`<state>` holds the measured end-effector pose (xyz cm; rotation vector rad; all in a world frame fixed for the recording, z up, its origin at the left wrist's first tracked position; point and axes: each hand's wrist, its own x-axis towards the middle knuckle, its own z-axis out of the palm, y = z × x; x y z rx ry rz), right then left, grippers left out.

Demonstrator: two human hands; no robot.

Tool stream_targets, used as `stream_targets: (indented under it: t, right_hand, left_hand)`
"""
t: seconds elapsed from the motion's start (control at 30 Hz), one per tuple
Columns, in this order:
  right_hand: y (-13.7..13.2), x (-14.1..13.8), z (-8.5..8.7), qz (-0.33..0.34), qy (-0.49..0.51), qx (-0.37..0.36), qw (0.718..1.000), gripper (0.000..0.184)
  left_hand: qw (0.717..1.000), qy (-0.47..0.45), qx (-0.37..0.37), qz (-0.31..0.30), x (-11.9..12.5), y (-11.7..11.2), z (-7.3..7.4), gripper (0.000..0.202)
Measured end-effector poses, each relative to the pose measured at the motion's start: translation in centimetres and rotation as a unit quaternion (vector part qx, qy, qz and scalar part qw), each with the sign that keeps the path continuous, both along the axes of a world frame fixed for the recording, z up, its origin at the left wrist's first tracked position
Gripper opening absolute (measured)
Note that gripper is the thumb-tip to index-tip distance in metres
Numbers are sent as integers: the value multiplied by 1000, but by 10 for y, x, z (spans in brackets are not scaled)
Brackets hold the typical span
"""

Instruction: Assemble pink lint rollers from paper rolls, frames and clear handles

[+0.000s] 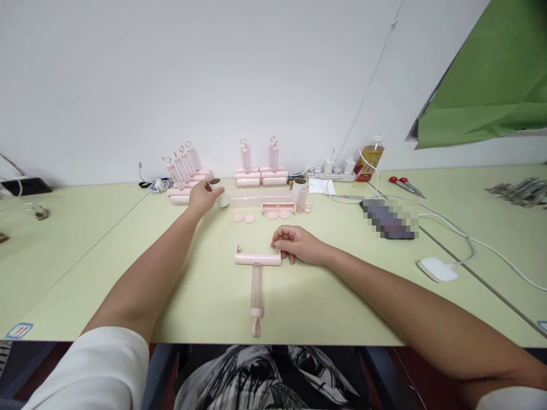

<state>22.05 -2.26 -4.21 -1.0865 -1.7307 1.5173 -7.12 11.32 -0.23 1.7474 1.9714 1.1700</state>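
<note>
The pale green table holds my work. Against the wall, the left cluster of lint rollers (180, 166) and the central group of lint rollers (274, 180) look finished. The pink T-shaped handle (257, 259) before me, judging by its bare frame, still needs a roll. My right hand (299, 245) curls at its right end; whether it pinches anything, I can't tell. My left hand (203, 198) is pinching. Beyond lies a second frame (278, 206), also unfilled. The white cardboard-cored roll (221, 197) in my left grasp is roughly upright, left of four loose pink discs (249, 218).
</note>
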Motion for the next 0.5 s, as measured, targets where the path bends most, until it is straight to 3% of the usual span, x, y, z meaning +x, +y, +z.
stream_targets:
  t: [0.2, 0.3, 0.37, 0.4, 0.43, 0.47, 0.5]
  right_hand:
    - [2, 8, -1, 24, -65, 33, 997, 21]
    - [0, 10, 2, 48, -129, 94, 986, 21]
    - [-3, 10, 7, 65, -153, 146, 975, 23]
    - [-4, 10, 9, 74, -161, 165, 970, 24]
    - [-5, 10, 11, 83, -168, 178, 966, 25]
    - [-6, 10, 13, 91, -176, 188, 962, 26]
    - [-7, 10, 14, 98, -186, 195, 958, 27]
  left_hand:
    - [998, 57, -22, -5, 9, 11, -3, 44]
    - [996, 82, -13, 37, 11, -8, 6, 57]
    - [992, 120, -29, 22, 16, -34, 15, 48]
    - [987, 145, -64, -36, 21, -50, 21, 42]
    - [970, 168, -111, -133, 26, -68, 25, 37]
    - [938, 184, -153, -249, 32, -87, 29, 37]
    - [908, 197, -172, -328, 38, -105, 31, 37]
